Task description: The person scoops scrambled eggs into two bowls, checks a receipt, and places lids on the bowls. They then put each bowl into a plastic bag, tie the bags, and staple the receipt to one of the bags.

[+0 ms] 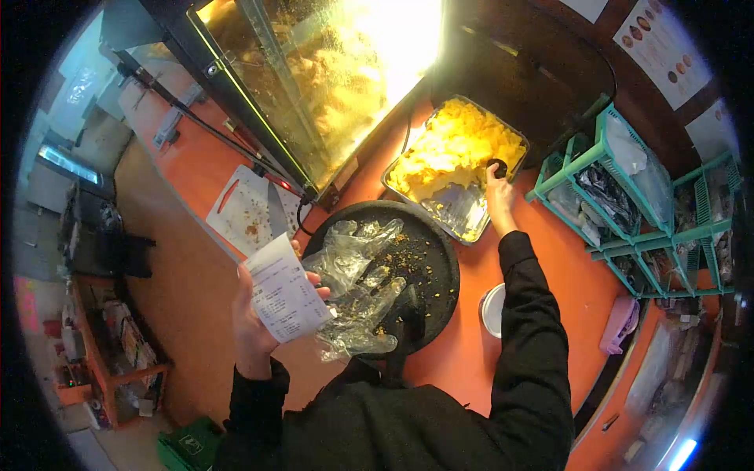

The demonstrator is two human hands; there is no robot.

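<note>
Receipt sits lower left of centre, pinched in your left hand w/ clear plastic gloves bunched beside it, over the round black tray. Your right hand reaches up-centre, fingers closed on a dark scoop at the foil pan of yellow food, on the orange table.

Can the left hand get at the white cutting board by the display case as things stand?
Probably not freely: the left hand already grips a receipt and clear plastic gloves, so its fingers are occupied. The cutting board lies up the orange counter with nothing between them, a knife resting on it.
</note>
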